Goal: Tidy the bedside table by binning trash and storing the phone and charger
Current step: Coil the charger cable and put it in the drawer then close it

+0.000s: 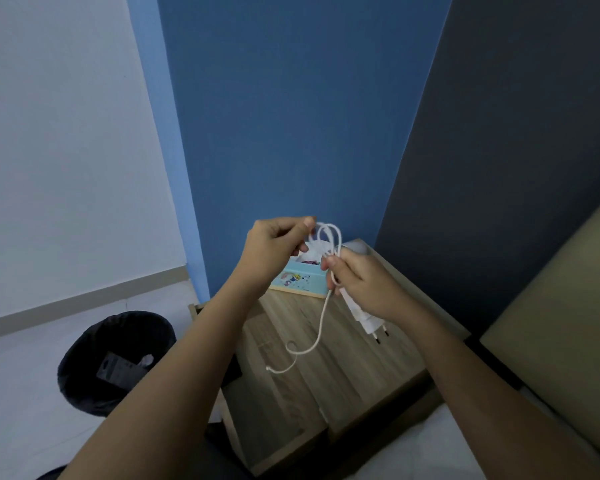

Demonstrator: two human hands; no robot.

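While both hands work above the bench point(343, 358), left hand point(274, 252) pinches one cable point(321, 327) loop; right hand point(357, 282) grips coils and one plug point(369, 322). One bin point(94, 344) holds perhaps two scraps; one box point(300, 281) stands behind.

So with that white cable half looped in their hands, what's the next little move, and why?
Probably wind another loop: the left hand pinches loops of the charger cable, the right hand grips the bundle and plug, yet a loose tail trails onto the bedside table.
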